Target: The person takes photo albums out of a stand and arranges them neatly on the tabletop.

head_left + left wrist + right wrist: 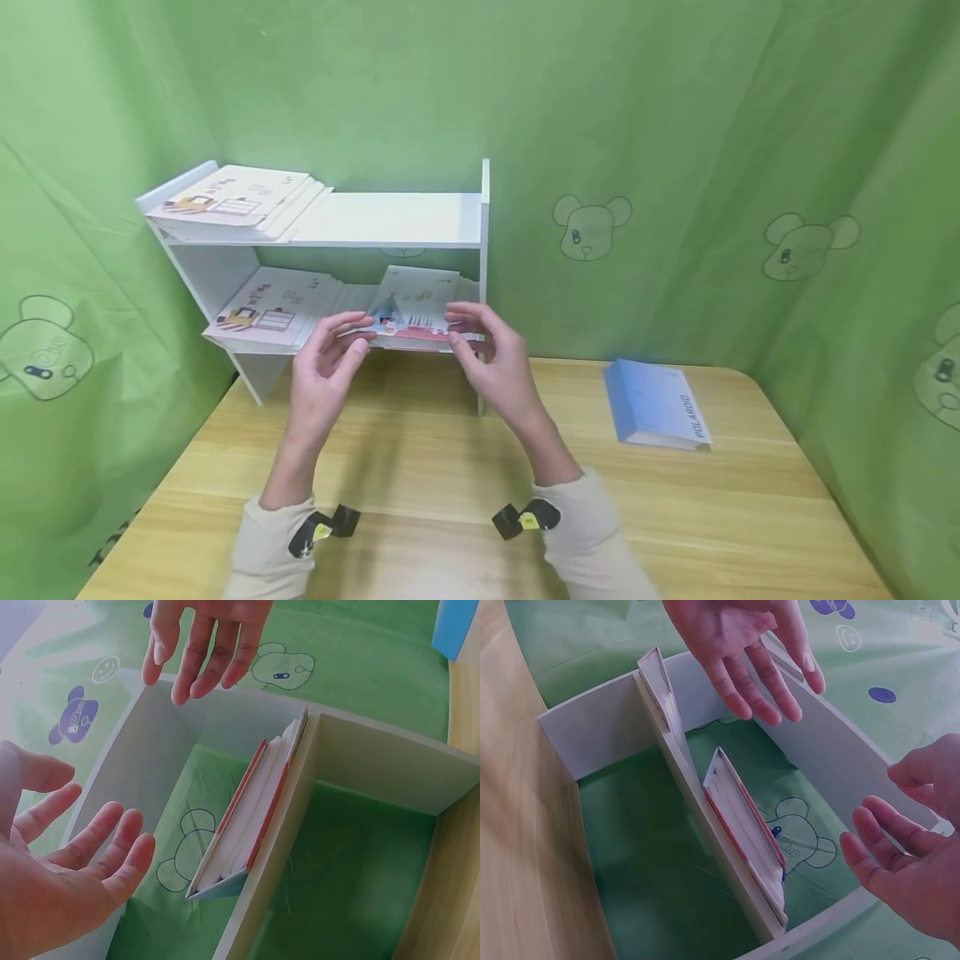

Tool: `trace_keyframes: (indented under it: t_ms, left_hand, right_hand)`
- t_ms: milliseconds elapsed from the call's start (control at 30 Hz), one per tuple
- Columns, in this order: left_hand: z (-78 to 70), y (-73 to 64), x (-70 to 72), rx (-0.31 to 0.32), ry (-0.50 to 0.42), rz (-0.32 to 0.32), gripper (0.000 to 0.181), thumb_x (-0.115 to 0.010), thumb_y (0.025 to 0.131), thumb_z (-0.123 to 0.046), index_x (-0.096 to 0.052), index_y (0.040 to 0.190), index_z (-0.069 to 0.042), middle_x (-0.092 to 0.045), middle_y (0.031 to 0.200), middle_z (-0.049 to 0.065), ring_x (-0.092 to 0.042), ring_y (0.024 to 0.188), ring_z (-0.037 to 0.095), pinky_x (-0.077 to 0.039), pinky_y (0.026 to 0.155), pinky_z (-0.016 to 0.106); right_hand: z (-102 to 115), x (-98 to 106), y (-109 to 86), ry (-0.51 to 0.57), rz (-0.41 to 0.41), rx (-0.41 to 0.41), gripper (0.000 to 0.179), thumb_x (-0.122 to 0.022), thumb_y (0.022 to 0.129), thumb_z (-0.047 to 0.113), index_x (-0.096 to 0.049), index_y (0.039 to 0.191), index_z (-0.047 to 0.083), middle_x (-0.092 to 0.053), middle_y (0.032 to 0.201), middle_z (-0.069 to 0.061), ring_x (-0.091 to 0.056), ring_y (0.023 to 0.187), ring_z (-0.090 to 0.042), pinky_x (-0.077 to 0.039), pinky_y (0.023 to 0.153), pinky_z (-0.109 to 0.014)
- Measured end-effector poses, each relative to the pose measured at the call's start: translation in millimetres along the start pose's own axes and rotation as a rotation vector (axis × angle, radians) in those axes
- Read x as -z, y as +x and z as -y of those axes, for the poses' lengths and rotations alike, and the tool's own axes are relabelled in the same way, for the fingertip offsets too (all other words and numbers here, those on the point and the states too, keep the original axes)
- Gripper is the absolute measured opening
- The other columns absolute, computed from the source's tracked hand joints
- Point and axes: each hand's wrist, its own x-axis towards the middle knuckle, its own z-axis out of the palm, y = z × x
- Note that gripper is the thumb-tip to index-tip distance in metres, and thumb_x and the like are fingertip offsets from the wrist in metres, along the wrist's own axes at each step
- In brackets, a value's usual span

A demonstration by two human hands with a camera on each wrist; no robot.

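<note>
On the lower shelf of a white two-tier rack [405, 221] lies a thick book [420, 296] with a blue tent and a red strip on its cover. My left hand [326, 371] is held to the left of this book, fingers loosely bent. Facing it, the right hand [498, 362] hovers by the right side, its fingers spread. Both wrist views show a gap between the hands and the book [244, 810], whose page edges and red-edged covers face the camera. Neither the left hand [82, 862] nor the right hand [907, 847] holds anything.
Books with a yellow truck on the cover lie at the left of the upper shelf [232, 200] and the lower one. A blue and white "POLAROID" album [656, 404] rests on the wooden table [420, 483], right of the rack. Green curtain [675, 125] surrounds the table.
</note>
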Motion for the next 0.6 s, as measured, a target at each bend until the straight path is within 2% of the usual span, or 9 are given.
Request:
trace_keyframes:
  t_ms: [200, 400, 600]
  left_hand:
    - [-1.3, -1.4, 5.1, -0.015, 0.004, -0.013, 0.035, -0.055, 0.093, 0.001, -0.049, 0.128, 0.005, -0.053, 0.124, 0.027, -0.052, 0.111, 0.044, -0.049, 0.095, 0.033]
    - [-0.1, -2.0, 13.8, -0.015, 0.014, -0.026, 0.035, -0.054, 0.093, 0.002, -0.049, 0.128, 0.005, -0.054, 0.124, 0.026, -0.053, 0.111, 0.042, -0.050, 0.094, 0.035]
    - [-2.8, -0.7, 24.0, -0.033, 0.026, -0.049, 0.035, -0.055, 0.093, 0.001, -0.050, 0.126, 0.005, -0.055, 0.122, 0.025, -0.053, 0.110, 0.042, -0.050, 0.093, 0.031]
  right_hand:
    - [-1, -9, 2.1, 0.020, -0.002, -0.005, 0.033, -0.058, 0.088, -0.007, -0.057, 0.121, 0.001, -0.062, 0.113, -0.015, -0.059, 0.103, -0.034, -0.053, 0.088, -0.043]
    - [-4, -19, 5.6, 0.054, 0.002, 0.012, 0.031, -0.057, 0.089, -0.006, -0.057, 0.120, 0.001, -0.062, 0.112, -0.016, -0.058, 0.103, -0.040, -0.053, 0.087, -0.045]
    - [-2, -29, 9.0, 0.058, 0.008, 0.011, 0.031, -0.057, 0.089, -0.006, -0.058, 0.119, 0.001, -0.062, 0.111, -0.016, -0.059, 0.102, -0.038, -0.054, 0.086, -0.041]
